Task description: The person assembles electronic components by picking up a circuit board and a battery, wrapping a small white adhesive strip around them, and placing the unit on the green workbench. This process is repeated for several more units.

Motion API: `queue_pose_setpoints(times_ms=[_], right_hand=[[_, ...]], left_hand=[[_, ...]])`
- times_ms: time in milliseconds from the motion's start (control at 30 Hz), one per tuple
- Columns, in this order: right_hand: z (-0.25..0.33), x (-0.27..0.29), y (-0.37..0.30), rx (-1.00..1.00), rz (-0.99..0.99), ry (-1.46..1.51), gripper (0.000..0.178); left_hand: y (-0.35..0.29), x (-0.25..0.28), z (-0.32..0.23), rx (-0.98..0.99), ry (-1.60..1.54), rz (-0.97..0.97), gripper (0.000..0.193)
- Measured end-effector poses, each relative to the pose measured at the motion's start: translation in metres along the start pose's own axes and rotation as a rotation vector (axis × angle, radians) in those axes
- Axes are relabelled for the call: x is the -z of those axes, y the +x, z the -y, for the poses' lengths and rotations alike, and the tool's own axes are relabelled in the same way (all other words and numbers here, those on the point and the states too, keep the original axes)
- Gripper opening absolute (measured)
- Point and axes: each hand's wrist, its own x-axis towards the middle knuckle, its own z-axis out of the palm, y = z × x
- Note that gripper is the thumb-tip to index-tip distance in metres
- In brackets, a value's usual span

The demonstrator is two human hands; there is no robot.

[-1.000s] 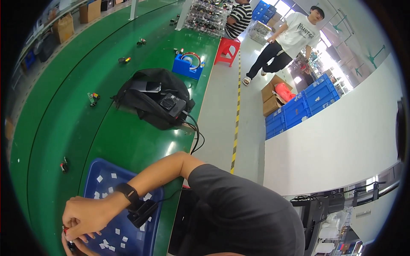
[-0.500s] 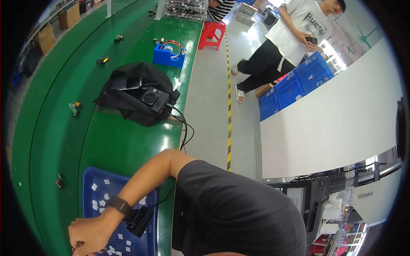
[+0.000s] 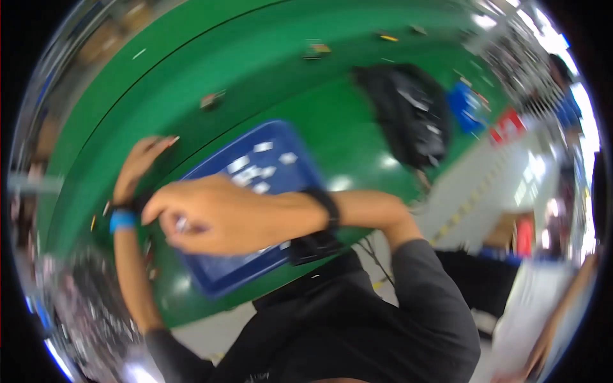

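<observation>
The whole picture is smeared by motion. My right hand [image 3: 220, 217], with a dark band at its wrist, is curled closed above a blue tray [image 3: 297, 143]. A small silvery thing [image 3: 182, 223] shows between its thumb and fingers, too blurred to name. White square pieces [image 3: 246, 171] lie scattered in the tray, partly hidden by this hand. My left hand [image 3: 142, 163], with a blue band [image 3: 122, 221] at the wrist, reaches past the tray's left side over the green surface. Its fingers point right, with a pale spot at the tip; their grip is too blurred to read.
Small multicoloured assemblies [image 3: 212, 100] sit spaced along the green surface [image 3: 268, 70] beyond the tray. A black bag [image 3: 412, 112] lies to the right, with a blue holder [image 3: 466, 108] behind it. A red stool [image 3: 509, 127] stands on the floor.
My view has swung left, so the bag and tray appear farther right. My left arm has come into sight. My right hand stays closed and now appears over the tray.
</observation>
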Motion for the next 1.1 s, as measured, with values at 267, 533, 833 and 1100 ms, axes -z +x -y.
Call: queue_pose_setpoints(times_ms=[267, 533, 833, 1100], right_hand=[[0.030, 0.006, -0.014, -0.203, 0.312, -0.093, 0.033], [0.034, 0.000, -0.012, 0.186, 0.523, -0.322, 0.022], [0.044, 0.005, -0.012, 0.190, 0.572, -0.406, 0.018], [0.056, 0.006, -0.008, 0.096, 0.588, -0.468, 0.017]], left_hand=[[-0.021, 0.021, 0.098, 0.168, 0.198, -0.534, 0.044], [0.033, 0.006, 0.006, 0.052, 0.252, -0.047, 0.035], [0.105, -0.093, -0.075, 0.066, 0.639, -0.343, 0.029], [0.135, -0.112, -0.073, 0.061, 0.531, -0.322, 0.022]])
